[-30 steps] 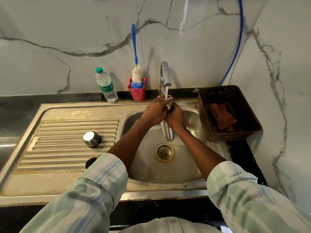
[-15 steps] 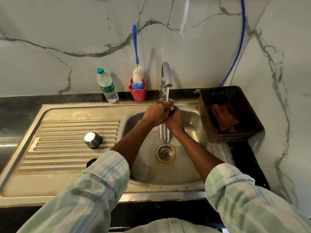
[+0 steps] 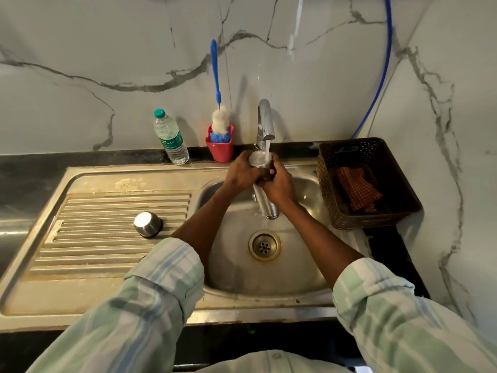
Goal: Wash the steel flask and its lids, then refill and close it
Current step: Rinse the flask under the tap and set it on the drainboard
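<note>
The steel flask [image 3: 265, 203] stands upright over the sink basin [image 3: 234, 265], its mouth right under the running tap [image 3: 265, 122]. Water pours onto the flask's top and runs down. My left hand [image 3: 243, 173] grips the flask's upper part from the left. My right hand [image 3: 277, 185] grips it from the right, just below the mouth. The steel cup lid [image 3: 147, 224] lies upside down on the ribbed drainboard [image 3: 94, 238]. A black inner lid sits near the drainboard's front, almost wholly hidden by my left sleeve.
A plastic water bottle [image 3: 170, 137] and a red holder [image 3: 220, 149] with a blue bottle brush [image 3: 216, 76] stand against the marble wall. A brown basket [image 3: 376, 211] holding a checked cloth [image 3: 359, 188] sits right of the sink. A blue hose [image 3: 383, 71] runs down the wall.
Both hands lifted the flask a little toward the tap, and water now falls on its mouth. The view has shifted slightly.
</note>
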The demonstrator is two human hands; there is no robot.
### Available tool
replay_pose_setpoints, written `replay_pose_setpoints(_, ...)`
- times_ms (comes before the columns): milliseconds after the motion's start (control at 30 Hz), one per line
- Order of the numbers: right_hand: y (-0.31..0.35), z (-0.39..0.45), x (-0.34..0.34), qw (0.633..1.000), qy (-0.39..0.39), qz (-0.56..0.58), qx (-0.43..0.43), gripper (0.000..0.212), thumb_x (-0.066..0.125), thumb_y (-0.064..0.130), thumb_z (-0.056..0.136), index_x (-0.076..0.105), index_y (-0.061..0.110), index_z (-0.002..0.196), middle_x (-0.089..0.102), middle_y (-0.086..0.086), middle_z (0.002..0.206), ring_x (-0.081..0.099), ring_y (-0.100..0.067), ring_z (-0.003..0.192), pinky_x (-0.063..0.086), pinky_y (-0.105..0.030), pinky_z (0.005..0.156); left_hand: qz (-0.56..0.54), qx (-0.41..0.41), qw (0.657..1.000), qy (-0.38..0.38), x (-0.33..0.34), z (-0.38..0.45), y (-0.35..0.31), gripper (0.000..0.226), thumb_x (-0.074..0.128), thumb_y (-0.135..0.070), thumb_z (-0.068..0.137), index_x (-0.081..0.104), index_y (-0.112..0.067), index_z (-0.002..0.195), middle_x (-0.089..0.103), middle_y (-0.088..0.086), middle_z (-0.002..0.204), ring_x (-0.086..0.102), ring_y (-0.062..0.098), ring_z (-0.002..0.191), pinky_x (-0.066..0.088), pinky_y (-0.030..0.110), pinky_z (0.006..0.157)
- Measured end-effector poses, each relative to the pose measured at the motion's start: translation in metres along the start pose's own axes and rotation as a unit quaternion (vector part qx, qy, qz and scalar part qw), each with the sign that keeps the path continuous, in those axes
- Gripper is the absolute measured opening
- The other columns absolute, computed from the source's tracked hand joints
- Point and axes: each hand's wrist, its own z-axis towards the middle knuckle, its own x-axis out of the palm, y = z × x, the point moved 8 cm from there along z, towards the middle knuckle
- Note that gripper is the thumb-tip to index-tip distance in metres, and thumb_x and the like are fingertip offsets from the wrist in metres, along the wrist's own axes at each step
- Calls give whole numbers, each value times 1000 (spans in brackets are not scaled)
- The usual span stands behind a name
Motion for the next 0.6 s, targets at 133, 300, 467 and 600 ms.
replay_pose_setpoints(133, 17, 4, 8, 999, 9, -31, -43, 71, 71, 9, 85, 40, 16, 148, 56, -8, 135, 55, -19, 121, 43, -18, 91, -48, -20, 997, -53, -7, -1, 10, 60, 82, -33, 78, 59, -6, 126, 69, 6, 108, 66, 21, 96, 54, 23, 76)
replay_pose_setpoints(300, -9, 7, 11, 996, 76, 20, 47, 68, 80, 42, 77, 51, 22, 135, 64, 3, 117, 62, -18, 109, 44, -21, 73, -126, -46, 988, -79, -22, -2, 18, 70, 88, -33, 69, 60, -9, 128, 68, 5, 109, 68, 20, 92, 57, 25, 69)
replay_pose_setpoints(467, 18, 14, 22, 995, 81, -59, -6, 79, 79, 17, 78, 40, 12, 146, 55, -13, 138, 55, -26, 123, 45, -27, 95, -162, -72, 983, -47, -12, -9, 28, 64, 83, -31, 71, 60, -8, 125, 69, 7, 107, 68, 23, 98, 60, 36, 83)
replay_pose_setpoints(600, 34, 13, 22, 992, 93, -56, -63, 75, 83, 16, 74, 47, 16, 140, 61, -3, 125, 59, -14, 107, 43, -11, 76, -232, -82, 966, -74, -18, -15, 30, 62, 83, -26, 66, 63, -5, 121, 71, 10, 104, 70, 25, 95, 61, 38, 83)
